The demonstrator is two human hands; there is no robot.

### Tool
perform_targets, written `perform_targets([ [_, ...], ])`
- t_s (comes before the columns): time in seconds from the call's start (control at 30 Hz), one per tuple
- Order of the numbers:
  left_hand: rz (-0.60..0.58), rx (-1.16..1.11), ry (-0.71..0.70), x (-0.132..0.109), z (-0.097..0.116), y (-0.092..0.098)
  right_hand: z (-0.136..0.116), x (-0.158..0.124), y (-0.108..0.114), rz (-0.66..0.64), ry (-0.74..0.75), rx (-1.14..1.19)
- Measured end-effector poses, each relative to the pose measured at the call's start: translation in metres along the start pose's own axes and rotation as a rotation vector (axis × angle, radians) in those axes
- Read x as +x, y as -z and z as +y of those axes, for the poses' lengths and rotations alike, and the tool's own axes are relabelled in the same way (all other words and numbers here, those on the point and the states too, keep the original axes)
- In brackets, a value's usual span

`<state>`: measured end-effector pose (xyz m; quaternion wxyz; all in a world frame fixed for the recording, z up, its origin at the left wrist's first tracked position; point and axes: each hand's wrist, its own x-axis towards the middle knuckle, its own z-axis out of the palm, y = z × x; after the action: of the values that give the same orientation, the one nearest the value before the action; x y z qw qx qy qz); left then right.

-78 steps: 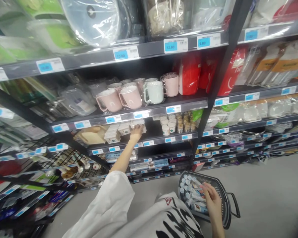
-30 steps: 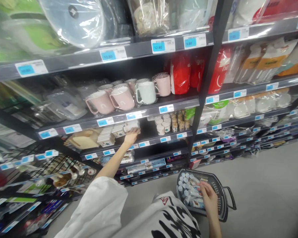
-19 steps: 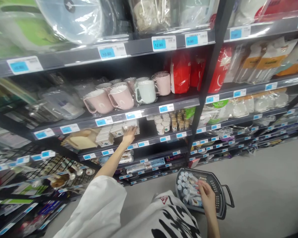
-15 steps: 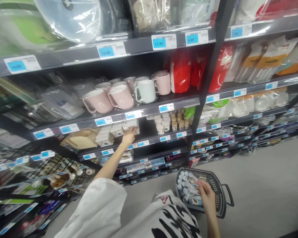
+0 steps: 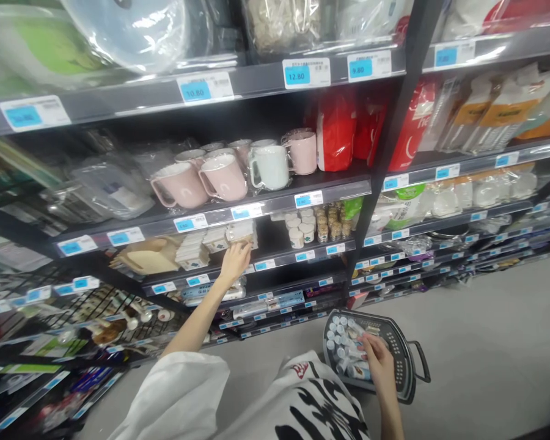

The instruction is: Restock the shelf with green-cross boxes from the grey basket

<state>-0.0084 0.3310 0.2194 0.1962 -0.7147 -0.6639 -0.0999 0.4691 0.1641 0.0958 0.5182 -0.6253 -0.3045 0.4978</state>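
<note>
My left hand reaches to a low shelf, its fingers curled together at the front of some small white packs. What the fingertips pinch, if anything, is too small to make out. Beside them stand more white packs in a stack. Lower right, my right hand is over a dark grey basket with a handle. Its thumb and fingers are pressed together among several small, pale-capped containers; what they grip is unclear.
Wrapped pink mugs and a pale mug stand one shelf higher. Small white jars and cork-topped jars share the low shelf. A dark shelf post divides the racks. Grey floor lies around the basket.
My left hand has drawn back slightly from the white packs, down and to the left, with its fingers more curled. My right hand has barely moved.
</note>
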Motion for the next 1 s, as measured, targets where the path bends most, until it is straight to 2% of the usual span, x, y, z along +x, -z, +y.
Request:
perform_targets([
  [0.1, 0.051, -0.075, -0.013, -0.010, 0.014, 0.000, 0.003, 0.002, 0.001, -0.019, -0.001, 0.005],
  [0.2, 0.069, -0.174, -0.067, -0.023, 0.047, -0.007, 0.005, 0.006, -0.001, -0.028, -0.010, -0.008],
  [0.3, -0.030, -0.306, -0.254, -0.047, 0.097, -0.024, 0.004, 0.004, -0.004, -0.047, -0.011, -0.025],
  [0.4, -0.180, -0.433, -0.478, -0.086, 0.147, -0.047, 0.001, -0.003, -0.005, -0.081, 0.004, -0.013],
  [0.5, -0.300, -0.535, -0.543, -0.128, 0.177, -0.066, 0.005, -0.006, 0.002, -0.092, 0.009, -0.004],
  [0.6, -0.412, -0.606, -0.501, -0.162, 0.185, -0.081, 0.017, -0.006, 0.014, -0.031, 0.003, 0.003],
  [0.73, -0.559, -0.608, -0.400, -0.199, 0.180, -0.091, 0.027, -0.003, 0.027, 0.065, -0.024, 0.012],
  [0.87, -0.694, -0.529, -0.246, -0.232, 0.175, -0.095, 0.028, 0.003, 0.029, 0.110, -0.021, 0.038],
  [1.0, -0.857, -0.453, -0.147, -0.256, 0.178, -0.090, 0.030, 0.009, 0.029, 0.136, -0.033, 0.053],
])
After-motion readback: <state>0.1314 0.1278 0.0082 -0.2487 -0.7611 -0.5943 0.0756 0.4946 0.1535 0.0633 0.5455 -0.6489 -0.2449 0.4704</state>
